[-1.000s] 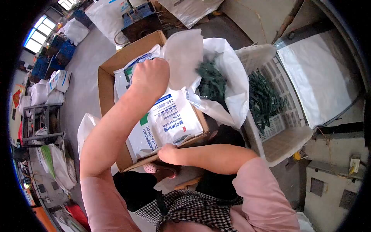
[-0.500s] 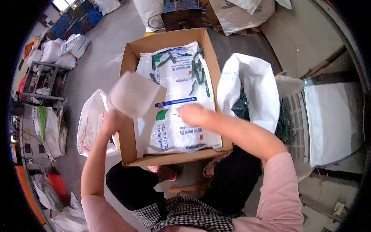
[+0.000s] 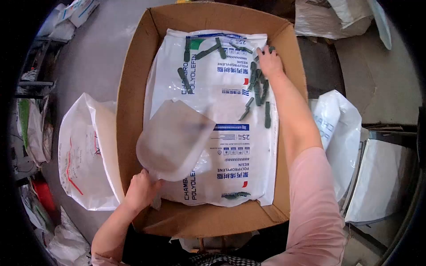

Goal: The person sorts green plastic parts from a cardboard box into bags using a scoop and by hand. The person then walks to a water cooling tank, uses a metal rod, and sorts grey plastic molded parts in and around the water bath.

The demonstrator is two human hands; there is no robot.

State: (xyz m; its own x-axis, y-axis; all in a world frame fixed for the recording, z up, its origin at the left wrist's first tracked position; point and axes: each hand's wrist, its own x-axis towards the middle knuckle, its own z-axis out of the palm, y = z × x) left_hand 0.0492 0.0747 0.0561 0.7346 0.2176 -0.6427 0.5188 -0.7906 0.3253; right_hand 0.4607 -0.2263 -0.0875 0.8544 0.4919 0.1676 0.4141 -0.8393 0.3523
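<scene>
My left hand [image 3: 143, 191] is closed round the handle of a translucent white plastic scoop [image 3: 166, 144]. The scoop's broad mouth points away from me over a printed white resin bag [image 3: 230, 98] that lies flat in an open cardboard box [image 3: 208, 220]. At the box's far right corner, the fingers of my right hand [image 3: 270, 62] are bent down on a dark green plastic strip [image 3: 271, 48], partly hidden by them. More dark green strips [image 3: 257, 86] cluster just below that hand. Others [image 3: 217, 48] lie towards the far left, and a small one [image 3: 237, 195] is near the front.
Left of the box stands an open white sack [image 3: 84, 155]. Another white sack [image 3: 339, 137] is at its right, partly behind my right arm. Large pale sacks [image 3: 328, 20] sit beyond the far right corner. The box walls rise around the bag.
The view has come closer to the box. My right hand has moved from the bag's middle to the far right corner. The scoop has come nearer me; a green strip now shows near the front.
</scene>
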